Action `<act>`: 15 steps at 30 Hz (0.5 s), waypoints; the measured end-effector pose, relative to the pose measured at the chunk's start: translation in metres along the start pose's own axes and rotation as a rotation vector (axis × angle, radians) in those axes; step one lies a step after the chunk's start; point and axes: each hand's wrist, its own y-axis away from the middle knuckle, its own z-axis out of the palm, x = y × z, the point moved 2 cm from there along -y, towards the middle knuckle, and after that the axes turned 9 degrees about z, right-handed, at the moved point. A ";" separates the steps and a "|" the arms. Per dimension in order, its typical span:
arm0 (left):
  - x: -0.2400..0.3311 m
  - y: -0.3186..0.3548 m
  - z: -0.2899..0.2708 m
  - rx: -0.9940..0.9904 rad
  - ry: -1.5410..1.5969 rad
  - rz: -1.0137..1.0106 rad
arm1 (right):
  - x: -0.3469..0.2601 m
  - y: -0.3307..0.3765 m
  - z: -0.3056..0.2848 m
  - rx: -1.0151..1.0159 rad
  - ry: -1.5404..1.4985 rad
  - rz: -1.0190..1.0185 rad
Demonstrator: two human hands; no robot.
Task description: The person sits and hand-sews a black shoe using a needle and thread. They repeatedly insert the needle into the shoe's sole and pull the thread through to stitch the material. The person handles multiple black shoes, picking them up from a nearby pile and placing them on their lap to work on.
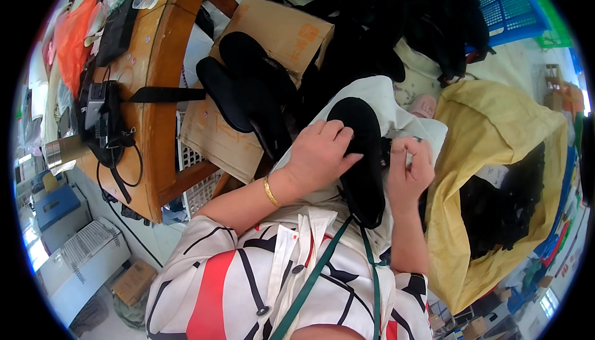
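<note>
A person sits with a black sole [362, 160] on their lap. It is a flat, long, fuzzy-looking piece shaped like the bottom of a shoe. The left hand [319, 154] lies over the left edge of the sole, with its fingers [338, 134] curled down and pressing on it. The right hand [410, 169] is just beside the sole's right edge. Its fingers [406, 148] are pinched together, but I cannot tell if they grip the sole's edge or something tiny like a thread.

Under the sole lies a white cloth [396, 107] that covers the lap.

To the left of the sole, a few more black soles [248, 86] lie in a small heap on a flat cardboard box [273, 30]. These look like the ones already set down, so I think some of the work is done.

To the right of the sole, a big yellow bag [489, 148] stands wide open. Many dark pieces [502, 210] fill its inside. If those are waiting their turn, a lot is left to do.

Further left of the sole, past the box, stands a wooden table [155, 48]. A black strap [164, 94] and a small dark gadget [99, 117] rest on it.

The sole in hand seems to be in the middle of its turn, not finished yet.
</note>
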 end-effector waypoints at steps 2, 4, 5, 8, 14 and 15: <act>0.000 0.002 0.002 -0.035 -0.035 0.001 | -0.008 0.008 0.021 -0.130 -0.466 0.064; -0.003 0.003 0.006 -0.048 -0.076 0.022 | 0.000 0.015 0.037 -0.267 -0.987 0.321; -0.006 0.006 0.009 -0.045 -0.101 0.034 | 0.001 0.018 0.040 -0.323 -1.220 0.476; -0.011 0.011 0.015 0.001 -0.141 0.103 | 0.008 0.022 0.038 -0.249 -1.268 0.506; -0.015 0.012 0.020 0.023 -0.084 0.169 | -0.019 0.072 0.010 -0.169 -0.944 0.413; -0.014 0.010 0.021 0.028 -0.049 0.180 | -0.023 0.079 0.005 -0.161 -0.882 0.355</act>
